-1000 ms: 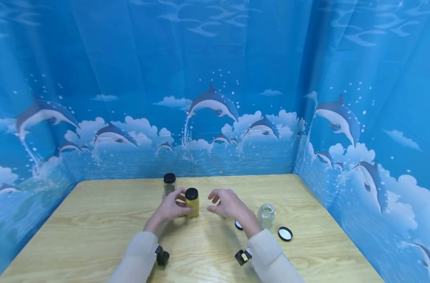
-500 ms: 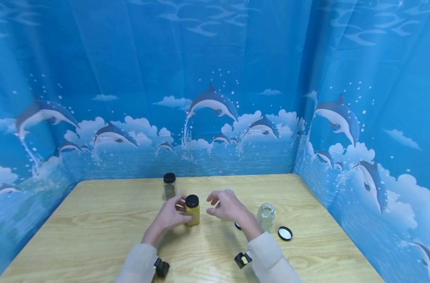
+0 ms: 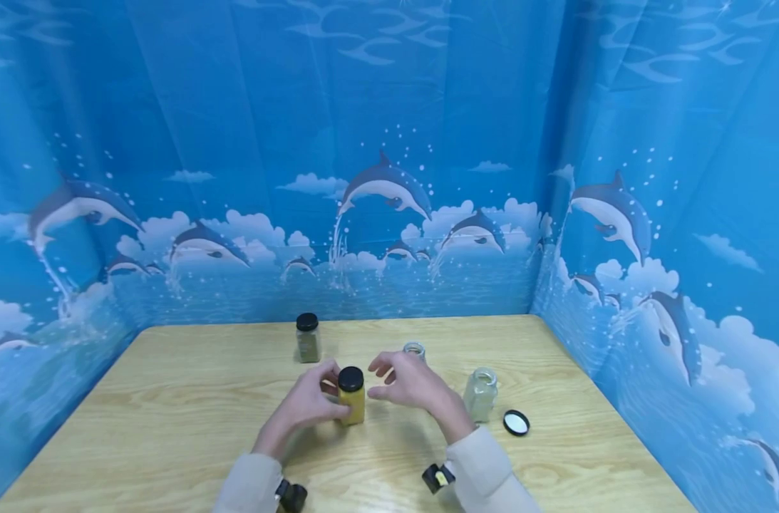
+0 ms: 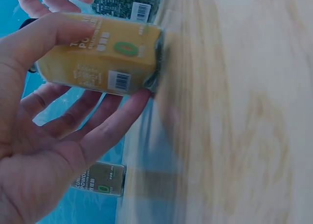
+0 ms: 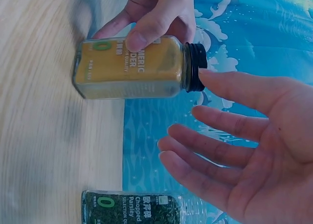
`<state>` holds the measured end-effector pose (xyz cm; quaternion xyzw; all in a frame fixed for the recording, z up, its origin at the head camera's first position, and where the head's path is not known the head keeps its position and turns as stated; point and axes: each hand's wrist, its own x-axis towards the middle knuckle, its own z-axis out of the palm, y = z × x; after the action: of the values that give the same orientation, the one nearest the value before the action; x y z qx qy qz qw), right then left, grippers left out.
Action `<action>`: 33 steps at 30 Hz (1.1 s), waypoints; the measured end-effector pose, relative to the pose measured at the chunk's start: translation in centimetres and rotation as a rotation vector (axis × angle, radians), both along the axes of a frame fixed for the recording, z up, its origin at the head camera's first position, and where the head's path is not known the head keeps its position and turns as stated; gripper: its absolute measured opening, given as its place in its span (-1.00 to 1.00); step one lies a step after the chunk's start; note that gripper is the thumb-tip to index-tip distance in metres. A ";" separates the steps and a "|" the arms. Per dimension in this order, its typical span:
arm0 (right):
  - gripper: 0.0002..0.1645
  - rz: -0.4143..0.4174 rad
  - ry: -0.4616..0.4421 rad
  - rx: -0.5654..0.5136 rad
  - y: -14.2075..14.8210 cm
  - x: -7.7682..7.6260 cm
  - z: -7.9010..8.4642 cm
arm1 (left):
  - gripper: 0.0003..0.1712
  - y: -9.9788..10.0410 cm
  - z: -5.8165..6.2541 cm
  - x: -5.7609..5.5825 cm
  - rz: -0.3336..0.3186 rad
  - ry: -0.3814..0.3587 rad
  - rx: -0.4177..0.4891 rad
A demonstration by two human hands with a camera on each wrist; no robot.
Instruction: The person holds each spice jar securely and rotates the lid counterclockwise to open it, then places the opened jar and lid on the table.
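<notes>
My left hand [image 3: 307,400] grips a turmeric powder jar [image 3: 353,407], a square glass jar of yellow powder, with the thumb on one side and fingers on the other. Its black screw lid [image 5: 196,67] is on. In the left wrist view the jar's base is close over the wooden table. My right hand [image 3: 415,385] is at the jar's right with fingers loosely bent and nothing held; in the right wrist view its thumb tip overlaps the lid's edge. Just behind the right hand stands a lidless chopped parsley jar [image 5: 142,208], partly hidden in the head view.
A cumin powder jar [image 3: 308,345] with a black lid stands at the back left of the wooden table [image 3: 190,399]. To the right are an uncapped glass jar [image 3: 481,396] and a loose black lid [image 3: 516,423] with a white inside. A dolphin-print curtain [image 3: 267,178] surrounds the table.
My left hand has brought the turmeric jar nearer to me. The right hand has come slightly nearer too, uncovering the parsley jar's mouth; a second loose lid is now hidden behind it.
</notes>
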<state>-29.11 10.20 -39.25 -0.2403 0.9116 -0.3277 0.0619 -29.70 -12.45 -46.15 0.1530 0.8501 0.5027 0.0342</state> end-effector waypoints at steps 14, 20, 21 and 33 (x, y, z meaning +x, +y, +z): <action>-0.46 0.023 -0.053 -0.037 -0.7 0.1 -0.8 | -0.50 -0.2 0.1 0.6 -0.081 0.010 0.015; -0.54 0.062 -0.076 -0.118 -1.0 -0.3 -1.7 | -0.51 -0.4 -0.1 0.4 -0.083 0.018 0.003; -0.56 0.066 -0.072 -0.132 -1.0 -0.4 -1.8 | -0.52 -0.5 -0.2 0.3 -0.086 0.020 0.003; -0.60 0.073 -0.059 -0.185 -1.2 -0.8 -2.4 | -0.47 -1.4 -0.6 0.2 -0.154 -0.017 0.110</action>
<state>-29.87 9.03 -41.63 -0.2683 0.8659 -0.4149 0.0781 -29.49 -13.89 -46.73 0.2154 0.8067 0.5457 0.0713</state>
